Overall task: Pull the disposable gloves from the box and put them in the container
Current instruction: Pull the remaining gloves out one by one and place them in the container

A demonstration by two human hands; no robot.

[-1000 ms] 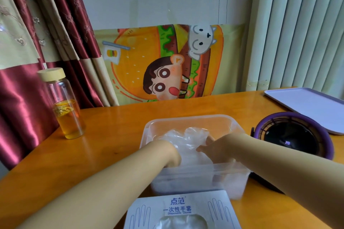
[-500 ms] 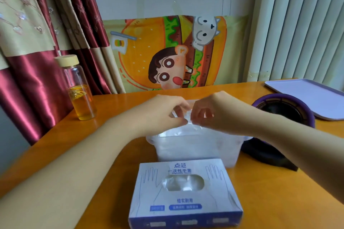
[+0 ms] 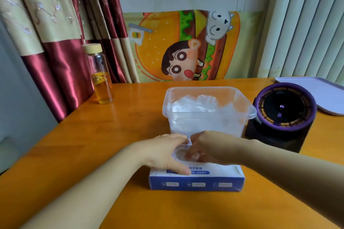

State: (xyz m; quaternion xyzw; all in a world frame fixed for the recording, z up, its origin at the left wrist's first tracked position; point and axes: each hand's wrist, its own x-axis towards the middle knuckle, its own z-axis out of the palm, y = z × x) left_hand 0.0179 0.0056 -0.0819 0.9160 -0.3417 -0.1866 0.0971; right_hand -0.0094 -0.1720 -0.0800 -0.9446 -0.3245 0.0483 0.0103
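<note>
Tbl (image 3: 96, 135): L+R hands (image 3: 163, 152) (image 3: 212, 148) now on box (image 3: 197, 183)

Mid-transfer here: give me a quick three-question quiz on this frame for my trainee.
1. True or false: the container already holds gloves.
2. The glove box lies: A) behind the container; B) in front of it, nearer the camera; C) inside it.
3. Fill in: the left hand and right hand are both over the ___.
Key: 1 true; 2 B; 3 glove box.
</note>
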